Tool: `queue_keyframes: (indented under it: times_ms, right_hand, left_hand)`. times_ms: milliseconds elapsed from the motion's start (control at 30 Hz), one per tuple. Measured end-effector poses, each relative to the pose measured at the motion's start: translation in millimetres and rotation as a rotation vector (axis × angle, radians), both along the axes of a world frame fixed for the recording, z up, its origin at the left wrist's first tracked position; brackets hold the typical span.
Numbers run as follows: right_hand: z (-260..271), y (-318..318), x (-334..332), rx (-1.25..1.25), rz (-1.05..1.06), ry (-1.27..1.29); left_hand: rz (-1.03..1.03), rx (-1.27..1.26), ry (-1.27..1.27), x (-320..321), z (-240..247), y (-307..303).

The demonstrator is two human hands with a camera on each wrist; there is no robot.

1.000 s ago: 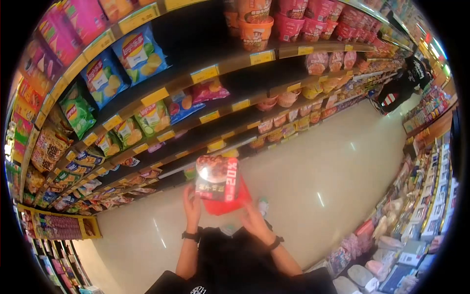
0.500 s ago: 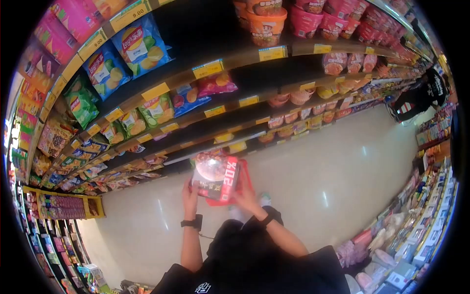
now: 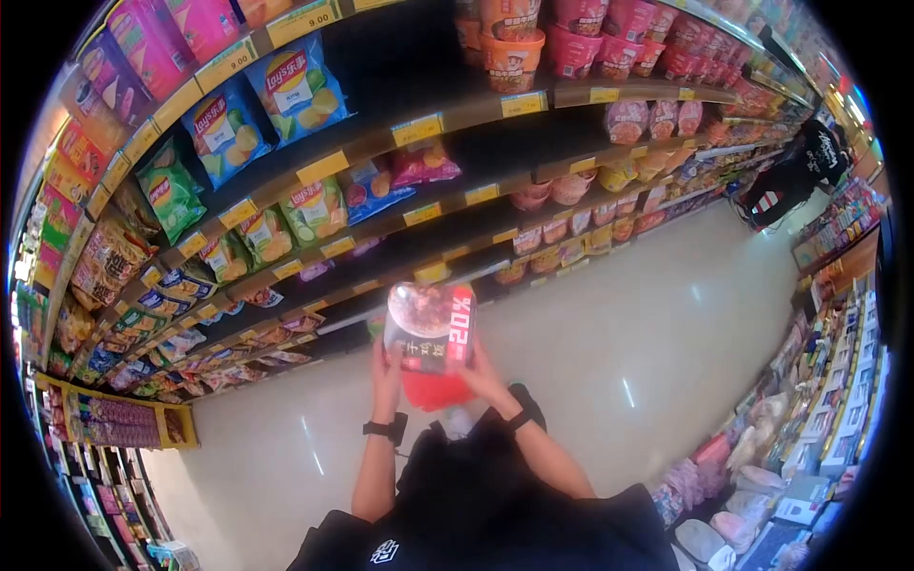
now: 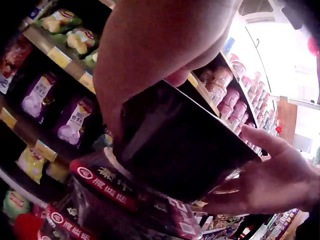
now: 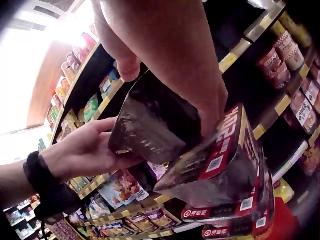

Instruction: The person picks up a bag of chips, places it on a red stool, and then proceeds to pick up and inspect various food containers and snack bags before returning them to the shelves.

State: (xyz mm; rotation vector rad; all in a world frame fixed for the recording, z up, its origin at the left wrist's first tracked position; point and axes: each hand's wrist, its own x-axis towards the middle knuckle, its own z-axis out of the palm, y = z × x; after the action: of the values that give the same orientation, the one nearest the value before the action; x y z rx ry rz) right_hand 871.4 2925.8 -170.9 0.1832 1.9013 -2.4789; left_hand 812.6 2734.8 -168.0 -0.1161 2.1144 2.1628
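A boxed meal (image 3: 430,328), with a food picture and "20%" on its red edge, is between the two hands in the head view. The left hand (image 3: 386,383) grips its left side; the right hand (image 3: 486,379) holds its right side. Both wrist views show a dark container (image 4: 185,140) with fingers around its sides. Several similar packs (image 5: 215,175) with red labels lie below, partly overlapped. Under the box, a red object (image 3: 433,390) is partly hidden.
Shelves on the left hold chip bags (image 3: 300,90) and noodle cups (image 3: 512,62). A pale floor (image 3: 590,362) runs along the aisle. Another person (image 3: 804,171) in black is at the far right. Goods (image 3: 752,476) line the lower right.
The boxed meal has turned and risen slightly in the head view. The right hand has moved from beside the red object to the box's side, and the left hand has shifted with it.
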Motion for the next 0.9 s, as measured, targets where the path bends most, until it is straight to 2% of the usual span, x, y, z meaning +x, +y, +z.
queue_keyframes:
  times_ms: [67,133,200,233,333,367,433,500,567,600,667,700,800,833,900]
  right_hand:
    - [-21,2,2,0.151,-0.074,0.057]
    - [-23,6,12,0.117,-0.089,0.017]
    - [24,17,27,-0.101,-0.056,-0.121]
    - [9,24,38,-0.102,-0.075,-0.159]
    - [-2,42,67,-0.508,-0.26,-0.166]
    - [-1,49,77,-0.556,-0.289,-0.136]
    - [8,63,97,-0.65,-0.355,-0.07]
    - [21,74,112,-0.579,-0.374,-0.058]
    - [31,85,128,-0.47,-0.435,-0.142]
    - [34,91,135,-0.344,-0.397,-0.125]
    - [35,108,148,-0.093,-0.317,-0.083]
    - [21,120,152,-0.103,-0.267,-0.085]
    - [-14,139,167,-0.226,-0.333,-0.177]
    - [-12,148,169,-0.198,-0.36,-0.196]
    - [-12,170,169,-0.298,-0.482,-0.126]
  left_hand:
    - [-0.037,0.0,0.079,6,11,3]
    - [-0.06,-0.055,0.1,14,22,3]
    - [-0.118,0.015,0.012,31,48,10]
    - [-0.147,0.053,-0.033,39,54,15]
    - [-0.161,-0.106,0.185,63,31,35]
    - [-0.197,-0.04,0.08,71,29,43]
    - [-0.285,0.083,0.196,81,29,63]
    - [-0.359,0.186,0.299,87,33,83]
    - [-0.377,0.026,0.386,92,49,99]
    - [-0.387,-0.058,0.434,94,55,107]
    - [-0.41,0.041,0.344,95,58,126]
    - [-0.446,0.062,0.333,93,60,132]
    - [-0.467,0.177,0.284,92,65,163]
    - [-0.476,0.202,0.289,90,64,174]
    - [-0.473,0.224,0.287,86,62,197]
